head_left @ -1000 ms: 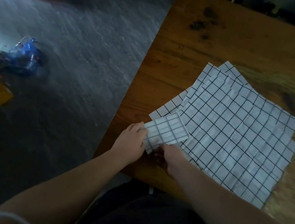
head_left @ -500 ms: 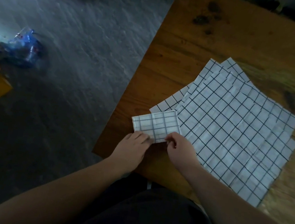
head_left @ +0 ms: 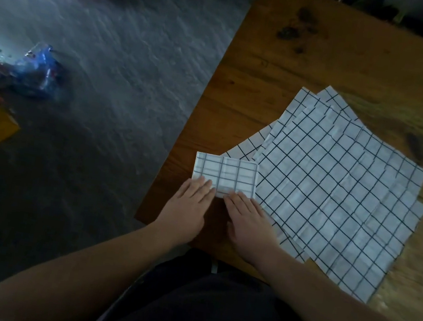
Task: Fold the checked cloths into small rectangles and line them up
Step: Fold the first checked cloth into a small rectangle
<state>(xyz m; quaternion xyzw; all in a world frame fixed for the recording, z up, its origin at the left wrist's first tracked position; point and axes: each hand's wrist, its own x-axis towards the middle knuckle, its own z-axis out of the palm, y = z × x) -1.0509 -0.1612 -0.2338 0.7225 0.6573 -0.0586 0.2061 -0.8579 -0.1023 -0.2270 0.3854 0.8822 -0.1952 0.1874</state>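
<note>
At the near-left corner of the table (head_left: 272,68), beside the unfolded stack (head_left: 337,183), the folded cloth (head_left: 226,174) is being pressed flat by straight fingers of left hand (head_left: 188,209) and right hand (head_left: 249,220); soft, light, likely best pinched at folded edges.

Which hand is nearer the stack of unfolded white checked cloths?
Right. The right hand meets the stack at its left edge; the left hand is farther left, fingertips on the folded checked cloth.
</note>
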